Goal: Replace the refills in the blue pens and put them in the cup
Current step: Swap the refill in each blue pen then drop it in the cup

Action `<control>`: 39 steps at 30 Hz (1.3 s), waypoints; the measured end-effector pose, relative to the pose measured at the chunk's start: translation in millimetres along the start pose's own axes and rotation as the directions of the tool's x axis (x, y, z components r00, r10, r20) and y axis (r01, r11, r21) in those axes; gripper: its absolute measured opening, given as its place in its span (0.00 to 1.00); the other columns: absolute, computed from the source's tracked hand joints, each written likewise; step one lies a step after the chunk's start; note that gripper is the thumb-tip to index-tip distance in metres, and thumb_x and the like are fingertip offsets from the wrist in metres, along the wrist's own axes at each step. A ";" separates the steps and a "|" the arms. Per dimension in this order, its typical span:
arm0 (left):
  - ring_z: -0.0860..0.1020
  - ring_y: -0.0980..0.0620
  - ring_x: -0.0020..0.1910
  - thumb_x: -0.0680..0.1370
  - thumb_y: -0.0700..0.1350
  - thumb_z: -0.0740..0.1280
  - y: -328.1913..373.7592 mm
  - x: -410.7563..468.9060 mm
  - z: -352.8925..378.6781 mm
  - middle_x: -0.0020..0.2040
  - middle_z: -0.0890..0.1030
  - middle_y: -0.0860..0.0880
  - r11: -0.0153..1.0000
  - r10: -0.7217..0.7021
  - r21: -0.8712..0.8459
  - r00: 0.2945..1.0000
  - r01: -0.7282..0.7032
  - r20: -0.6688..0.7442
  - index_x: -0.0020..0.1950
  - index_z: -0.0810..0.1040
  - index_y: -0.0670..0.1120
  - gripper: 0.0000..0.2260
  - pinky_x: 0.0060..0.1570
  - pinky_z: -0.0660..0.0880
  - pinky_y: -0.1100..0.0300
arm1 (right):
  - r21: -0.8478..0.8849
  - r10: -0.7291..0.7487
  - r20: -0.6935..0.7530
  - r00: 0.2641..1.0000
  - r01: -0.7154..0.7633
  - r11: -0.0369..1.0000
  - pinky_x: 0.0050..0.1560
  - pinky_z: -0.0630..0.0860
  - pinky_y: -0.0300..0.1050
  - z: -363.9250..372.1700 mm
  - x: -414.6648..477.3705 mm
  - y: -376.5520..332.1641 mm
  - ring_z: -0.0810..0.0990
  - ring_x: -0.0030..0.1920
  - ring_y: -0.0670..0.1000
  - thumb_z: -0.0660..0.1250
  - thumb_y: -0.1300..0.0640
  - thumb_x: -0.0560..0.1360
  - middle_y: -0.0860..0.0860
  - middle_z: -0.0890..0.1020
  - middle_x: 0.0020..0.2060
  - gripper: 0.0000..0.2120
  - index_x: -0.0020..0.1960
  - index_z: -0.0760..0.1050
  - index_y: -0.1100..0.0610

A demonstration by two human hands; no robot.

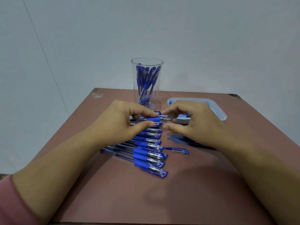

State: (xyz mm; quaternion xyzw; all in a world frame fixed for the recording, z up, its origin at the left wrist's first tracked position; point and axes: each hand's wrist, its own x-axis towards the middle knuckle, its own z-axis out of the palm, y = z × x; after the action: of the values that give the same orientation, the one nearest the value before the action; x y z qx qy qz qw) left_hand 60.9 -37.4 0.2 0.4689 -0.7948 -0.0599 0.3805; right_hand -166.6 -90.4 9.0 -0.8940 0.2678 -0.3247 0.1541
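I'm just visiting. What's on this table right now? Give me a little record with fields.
Left hand: pinches an uncapped pen
Right hand: fingers curled at that pen's tip; contact unclear
Cup: upright, several blue pens inside
Table: row of capped pens, one loose cap, refills
Tray: white, behind right hand

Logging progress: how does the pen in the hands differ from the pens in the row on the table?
The held pen is uncapped, tip bare; the row pens are capped. The left hand grips the held pen while the right hand curls round its tip; the row pens lie on the table. Both have blue grips.
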 end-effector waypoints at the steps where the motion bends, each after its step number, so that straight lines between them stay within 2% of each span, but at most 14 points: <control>1: 0.81 0.62 0.40 0.72 0.54 0.71 -0.1 0.0 -0.1 0.39 0.79 0.71 1.000 0.000 0.001 1.000 0.000 0.001 0.55 0.83 0.58 0.12 0.40 0.73 0.72 | -0.014 -0.010 -0.002 1.000 0.010 1.000 0.47 0.75 0.32 0.7 0.5 0.4 0.80 0.46 0.43 0.74 0.52 0.71 0.43 0.82 0.43 0.10 0.51 0.80 0.51; 3: 0.80 0.64 0.40 0.72 0.54 0.72 0.1 0.1 0.1 0.38 0.79 0.72 1.000 -0.001 0.002 1.000 0.001 0.006 0.55 0.83 0.59 0.12 0.40 0.72 0.73 | -0.004 0.018 0.011 1.000 -0.018 1.000 0.45 0.75 0.34 1.0 0.8 -0.4 0.80 0.44 0.42 0.71 0.50 0.73 0.42 0.82 0.40 0.07 0.49 0.82 0.51; 6: 0.79 0.66 0.38 0.72 0.50 0.73 1.1 -0.2 -0.1 0.38 0.78 0.74 1.000 0.000 0.007 1.000 0.000 0.010 0.54 0.81 0.61 0.11 0.39 0.70 0.75 | 0.018 0.061 0.055 0.997 -0.062 0.998 0.47 0.75 0.36 0.4 -0.6 -0.1 0.80 0.45 0.42 0.67 0.42 0.72 0.42 0.83 0.42 0.14 0.53 0.81 0.47; 8: 0.79 0.65 0.38 0.72 0.51 0.73 1.1 -0.3 -0.1 0.38 0.78 0.74 1.000 0.002 0.009 1.000 -0.002 0.006 0.54 0.81 0.60 0.11 0.39 0.70 0.75 | 0.017 0.054 0.041 0.998 -0.055 0.998 0.48 0.76 0.36 0.4 -1.1 0.9 0.80 0.47 0.43 0.72 0.45 0.70 0.43 0.82 0.43 0.15 0.55 0.78 0.46; 11: 0.79 0.64 0.39 0.72 0.52 0.72 0.7 -0.4 0.0 0.39 0.78 0.73 1.000 0.006 0.001 1.000 -0.006 0.000 0.54 0.82 0.60 0.11 0.39 0.70 0.75 | -0.022 0.003 0.012 1.000 -0.003 1.000 0.46 0.76 0.38 2.5 0.6 1.2 0.80 0.44 0.44 0.73 0.53 0.72 0.43 0.81 0.41 0.07 0.49 0.79 0.50; 13: 0.79 0.67 0.40 0.72 0.52 0.72 1.2 -0.3 0.0 0.38 0.78 0.74 1.000 0.013 0.007 1.000 -0.013 -0.001 0.54 0.81 0.61 0.11 0.40 0.70 0.76 | -0.009 0.020 0.015 1.000 -0.020 1.000 0.45 0.75 0.38 2.9 0.9 0.2 0.80 0.43 0.43 0.71 0.50 0.74 0.42 0.82 0.39 0.05 0.48 0.81 0.50; 16: 0.78 0.69 0.39 0.72 0.52 0.73 0.9 -0.4 0.3 0.37 0.77 0.74 1.000 0.021 0.007 1.000 -0.021 -0.005 0.54 0.81 0.60 0.11 0.40 0.69 0.77 | 0.023 0.040 0.035 0.999 -0.041 0.999 0.46 0.76 0.38 2.0 -0.4 0.5 0.80 0.45 0.43 0.69 0.45 0.72 0.43 0.82 0.41 0.11 0.52 0.80 0.47; 18: 0.78 0.68 0.39 0.72 0.53 0.72 0.2 -0.2 0.5 0.38 0.77 0.74 1.000 0.021 0.006 1.000 -0.021 -0.011 0.54 0.81 0.60 0.11 0.40 0.69 0.76 | 0.021 0.020 0.015 1.000 -0.020 1.000 0.47 0.77 0.39 1.7 -0.4 1.3 0.80 0.46 0.45 0.74 0.48 0.70 0.44 0.82 0.42 0.13 0.54 0.79 0.47; 21: 0.79 0.68 0.41 0.72 0.53 0.72 0.8 -0.2 0.9 0.39 0.78 0.73 1.000 0.027 0.002 1.000 -0.027 -0.016 0.54 0.81 0.61 0.11 0.41 0.70 0.76 | -0.024 -0.026 -0.003 1.000 0.026 0.999 0.46 0.76 0.40 2.4 0.9 1.4 0.80 0.44 0.44 0.73 0.54 0.72 0.44 0.82 0.41 0.07 0.49 0.80 0.53; 24: 0.79 0.69 0.41 0.72 0.53 0.72 1.9 0.2 1.0 0.39 0.78 0.72 0.999 0.034 0.004 0.999 -0.034 -0.010 0.54 0.81 0.60 0.12 0.41 0.70 0.76 | -0.013 0.014 0.013 1.000 -0.014 1.000 0.44 0.76 0.40 1.2 0.1 0.1 0.80 0.42 0.43 0.69 0.48 0.74 0.44 0.82 0.39 0.09 0.47 0.82 0.53; 28: 0.79 0.67 0.39 0.72 0.53 0.72 2.6 0.1 0.7 0.39 0.78 0.74 1.000 0.029 -0.001 0.999 -0.029 -0.013 0.53 0.80 0.62 0.11 0.39 0.69 0.76 | 0.014 -0.008 0.007 1.000 0.008 1.000 0.46 0.77 0.39 0.1 -0.2 0.5 0.81 0.45 0.45 0.75 0.52 0.70 0.44 0.82 0.42 0.12 0.52 0.80 0.52; 30: 0.79 0.67 0.39 0.72 0.52 0.73 3.0 -0.1 1.1 0.39 0.77 0.75 1.000 0.028 0.003 1.000 -0.028 -0.013 0.53 0.79 0.63 0.12 0.39 0.69 0.76 | -0.029 -0.039 -0.004 0.999 0.039 0.999 0.46 0.77 0.40 0.7 0.4 1.6 0.80 0.44 0.45 0.75 0.55 0.71 0.45 0.82 0.42 0.09 0.50 0.81 0.54; 33: 0.79 0.67 0.39 0.72 0.52 0.73 3.2 -0.3 1.4 0.39 0.77 0.75 1.000 0.027 0.012 1.000 -0.026 -0.015 0.53 0.79 0.64 0.12 0.40 0.70 0.76 | -0.034 -0.006 0.002 1.000 0.006 0.999 0.45 0.76 0.39 1.0 0.7 0.3 0.80 0.43 0.45 0.72 0.53 0.73 0.44 0.82 0.40 0.06 0.49 0.82 0.54; 39: 0.78 0.71 0.41 0.72 0.51 0.73 0.1 -0.5 2.2 0.39 0.78 0.72 0.999 0.029 0.031 0.999 -0.028 -0.016 0.54 0.82 0.59 0.11 0.43 0.71 0.76 | -0.009 0.043 0.020 0.999 -0.043 0.999 0.45 0.76 0.39 2.0 -0.4 -3.9 0.80 0.43 0.44 0.71 0.53 0.74 0.44 0.82 0.40 0.04 0.47 0.82 0.52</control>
State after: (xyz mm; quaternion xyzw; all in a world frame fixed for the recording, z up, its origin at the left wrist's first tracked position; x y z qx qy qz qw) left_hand 59.5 -37.6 -1.6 0.4638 -0.7990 -0.0383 0.3808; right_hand -164.1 -86.8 9.1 -0.8919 0.2867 -0.3111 0.1598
